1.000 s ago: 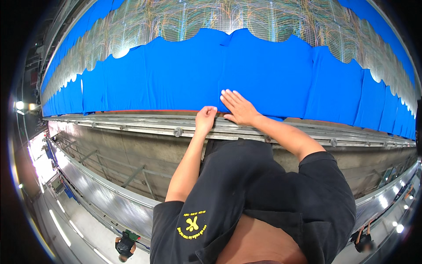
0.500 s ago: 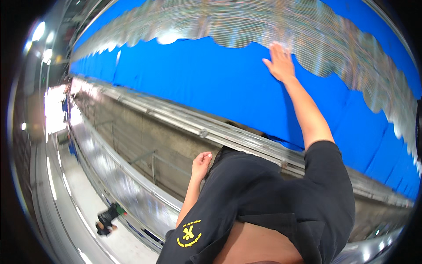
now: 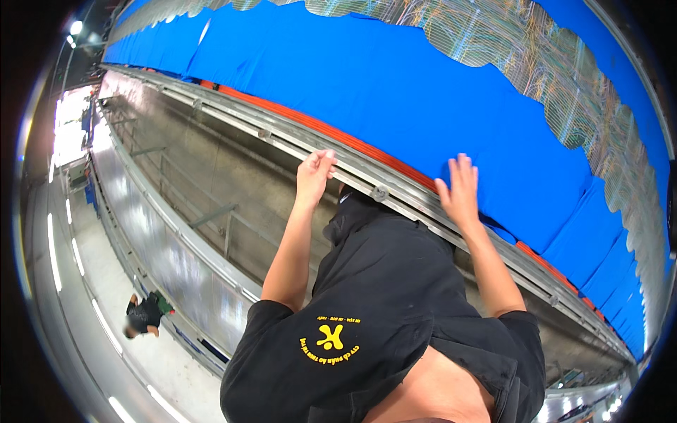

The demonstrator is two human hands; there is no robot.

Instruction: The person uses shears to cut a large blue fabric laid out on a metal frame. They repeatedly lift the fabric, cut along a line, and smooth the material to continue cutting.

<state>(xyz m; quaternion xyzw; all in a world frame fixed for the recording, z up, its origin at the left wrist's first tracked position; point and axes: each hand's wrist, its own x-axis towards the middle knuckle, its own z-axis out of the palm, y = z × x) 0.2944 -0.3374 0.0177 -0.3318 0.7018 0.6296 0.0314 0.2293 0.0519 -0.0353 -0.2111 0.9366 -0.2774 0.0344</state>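
Observation:
Blue fabric pieces (image 3: 360, 77) lie in a long row with scalloped far edges on the table, over a red strip (image 3: 324, 133) along its front metal rail (image 3: 233, 120). My left hand (image 3: 316, 169) hovers at that rail with fingers curled and nothing visible in them. My right hand (image 3: 458, 185) rests on or just above the near edge of the blue fabric, fingers apart and stretched out. Beyond the fabric is a shiny surface covered in fine coloured lines (image 3: 536, 70). Whether the right fingertips touch the cloth, I cannot tell.
Below the rail runs a concrete channel (image 3: 204, 176) with metal bars, bordered by a long shiny metal table (image 3: 141, 201). Another person (image 3: 144, 314) in dark clothes is on the pale floor at lower left. Ceiling lights and a bright opening show at far left.
My right hand has come back from the fabric's scalloped edge toward the rail. My left hand has risen to the rail since half a second ago. The view has turned.

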